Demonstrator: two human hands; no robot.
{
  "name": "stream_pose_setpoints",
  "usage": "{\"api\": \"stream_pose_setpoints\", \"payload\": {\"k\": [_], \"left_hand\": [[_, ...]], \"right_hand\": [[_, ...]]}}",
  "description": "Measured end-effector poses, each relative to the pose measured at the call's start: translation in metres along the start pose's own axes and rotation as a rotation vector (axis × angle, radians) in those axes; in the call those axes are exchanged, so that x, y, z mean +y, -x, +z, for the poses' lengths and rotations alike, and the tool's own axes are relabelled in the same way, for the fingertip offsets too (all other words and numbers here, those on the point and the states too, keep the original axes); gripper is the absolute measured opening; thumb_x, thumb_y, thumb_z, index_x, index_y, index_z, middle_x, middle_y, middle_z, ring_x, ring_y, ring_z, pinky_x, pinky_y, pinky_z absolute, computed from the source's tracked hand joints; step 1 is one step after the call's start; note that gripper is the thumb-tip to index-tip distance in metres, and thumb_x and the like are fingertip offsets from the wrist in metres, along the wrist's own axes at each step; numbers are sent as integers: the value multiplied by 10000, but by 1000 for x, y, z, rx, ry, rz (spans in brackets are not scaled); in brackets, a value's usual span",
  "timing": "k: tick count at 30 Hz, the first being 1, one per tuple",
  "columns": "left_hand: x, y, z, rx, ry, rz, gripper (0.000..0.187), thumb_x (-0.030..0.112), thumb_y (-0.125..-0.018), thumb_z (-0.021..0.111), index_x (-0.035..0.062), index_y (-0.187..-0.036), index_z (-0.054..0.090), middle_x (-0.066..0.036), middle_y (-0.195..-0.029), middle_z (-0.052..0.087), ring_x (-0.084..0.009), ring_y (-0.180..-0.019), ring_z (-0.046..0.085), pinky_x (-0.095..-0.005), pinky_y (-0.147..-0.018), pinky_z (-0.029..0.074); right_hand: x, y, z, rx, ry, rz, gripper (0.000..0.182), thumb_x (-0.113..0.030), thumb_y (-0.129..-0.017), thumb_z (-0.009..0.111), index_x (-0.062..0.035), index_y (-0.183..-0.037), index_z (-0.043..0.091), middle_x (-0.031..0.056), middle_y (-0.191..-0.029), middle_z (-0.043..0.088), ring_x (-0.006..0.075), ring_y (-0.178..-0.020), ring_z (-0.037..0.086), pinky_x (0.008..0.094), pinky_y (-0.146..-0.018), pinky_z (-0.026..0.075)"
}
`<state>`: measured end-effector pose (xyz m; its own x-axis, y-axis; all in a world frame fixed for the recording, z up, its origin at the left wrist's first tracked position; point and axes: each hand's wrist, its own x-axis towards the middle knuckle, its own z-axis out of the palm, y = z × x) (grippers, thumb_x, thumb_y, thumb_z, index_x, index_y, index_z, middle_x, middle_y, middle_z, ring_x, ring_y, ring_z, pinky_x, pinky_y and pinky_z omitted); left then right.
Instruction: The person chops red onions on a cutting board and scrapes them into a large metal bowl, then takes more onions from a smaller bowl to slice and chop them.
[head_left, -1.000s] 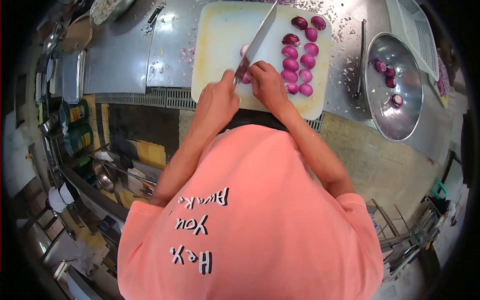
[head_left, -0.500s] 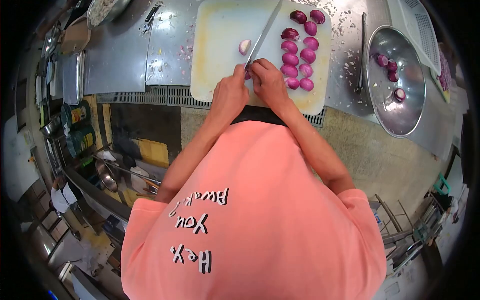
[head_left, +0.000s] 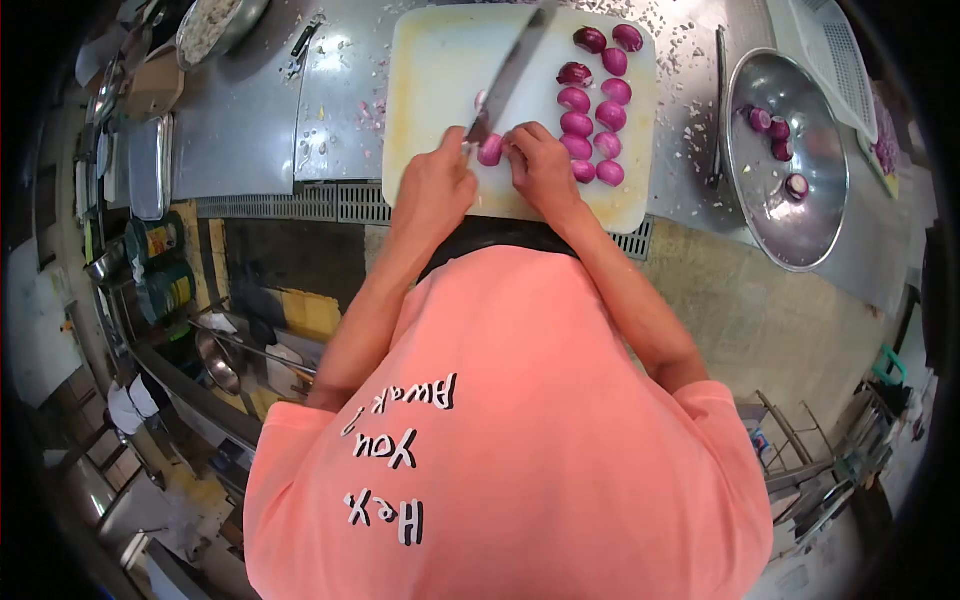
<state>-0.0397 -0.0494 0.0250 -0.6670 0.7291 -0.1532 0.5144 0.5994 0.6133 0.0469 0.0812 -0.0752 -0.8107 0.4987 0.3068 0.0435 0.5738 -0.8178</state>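
Observation:
My left hand (head_left: 436, 182) is closed round the handle of a knife (head_left: 512, 68), whose blade points up and to the right over the white cutting board (head_left: 430, 70). Beside the blade's lower end is a peeled purple onion piece (head_left: 490, 151), pinched at its right side by the fingertips of my right hand (head_left: 538, 165). A paler onion piece (head_left: 481, 99) shows partly behind the blade. Two rows of purple onion pieces (head_left: 577, 124) lie on the board's right side, the topmost ones darker.
Right of the board, a steel bowl (head_left: 815, 215) holds several onion pieces. A white perforated basket (head_left: 828, 60) stands beyond it. A long metal tool (head_left: 722, 110) lies between board and bowl. Another bowl (head_left: 238, 40) and a small knife (head_left: 304, 40) are at upper left.
My left hand has drawn down and left, and the knife has tilted over the paler piece. The onion piece near my right fingertips is now more exposed.

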Motion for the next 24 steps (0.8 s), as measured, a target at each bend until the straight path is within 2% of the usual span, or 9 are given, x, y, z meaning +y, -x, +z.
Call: {"api": "stream_pose_setpoints", "payload": {"k": [4, 6, 7, 10, 12, 14, 20, 23, 24], "left_hand": [[-13, 12, -24, 47, 17, -102, 337, 29, -800, 569, -4, -1127, 497, -255, -726, 614, -465, -730, 616, -529, -641, 460], [-36, 11, -16, 75, -61, -163, 386, 79, -793, 611, 26, -1166, 525, -211, -672, 566, -342, -591, 556, -436, -610, 464], [-46, 10, -10, 76, -58, -156, 386, 79, -793, 611, 26, -1166, 525, -211, -672, 566, -342, -591, 556, -436, -610, 464], [-56, 11, -2, 96, -35, -189, 388, 75, -786, 606, 20, -1161, 520, -221, -671, 564, -369, -590, 559, -446, -614, 464], [-46, 12, -3, 81, -34, -149, 326, 20, -806, 544, 4, -1128, 497, -280, -741, 609, -490, -729, 604, -533, -655, 451], [-47, 10, -1, 79, -31, -168, 322, 18, -805, 538, 2, -1123, 495, -281, -738, 607, -492, -733, 604, -538, -659, 449], [-52, 9, 1, 82, -15, -181, 319, 14, -803, 538, -7, -1116, 479, -273, -721, 594, -487, -723, 599, -542, -661, 443], [-55, 10, 4, 105, -5, -172, 333, 15, -801, 545, -11, -1124, 471, -261, -713, 590, -481, -718, 597, -532, -655, 443], [-55, 10, 5, 101, 10, -164, 343, 16, -800, 550, -14, -1132, 468, -254, -710, 590, -477, -718, 597, -528, -655, 443]], "right_hand": [[-19, 4, 10, -29, 101, 10, 165, -106, -786, 695, -54, -932, 642, 139, -933, 589, 335, -869, 598, 443, -738, 515], [-17, 5, 15, -151, 107, -49, 186, -123, -804, 677, -50, -974, 650, 139, -970, 557, 334, -894, 581, 442, -753, 512], [-13, 2, 14, -146, 114, -51, 186, -123, -804, 677, -50, -974, 650, 139, -970, 557, 334, -894, 581, 442, -753, 512], [1, -21, 3, -134, 212, -4, 205, -12, -800, 600, -39, -981, 693, 177, -976, 564, 371, -891, 579, 452, -779, 512], [19, -50, -8, -101, 310, -25, 228, 31, -772, 574, -37, -941, 710, 200, -978, 591, 380, -909, 585, 458, -794, 510], [39, -85, -19, -73, 379, -57, 271, 54, -745, 554, -42, -936, 720, 195, -963, 626, 383, -927, 590, 461, -801, 507], [59, -139, -48, -28, 666, 14, 200, -69, -760, 646, -51, -941, 730, 165, -975, 658, 407, -930, 601, 495, -862, 491], [37, -122, -26, -38, 349, -163, 208, -143, -763, 700, -47, -945, 727, 169, -1001, 661, 391, -984, 605, 470, -878, 500], [21, -113, -17, -143, 224, -82, 264, -187, -749, 737, -46, -972, 721, 178, -1027, 663, 387, -1009, 607, 452, -886, 508]]}}
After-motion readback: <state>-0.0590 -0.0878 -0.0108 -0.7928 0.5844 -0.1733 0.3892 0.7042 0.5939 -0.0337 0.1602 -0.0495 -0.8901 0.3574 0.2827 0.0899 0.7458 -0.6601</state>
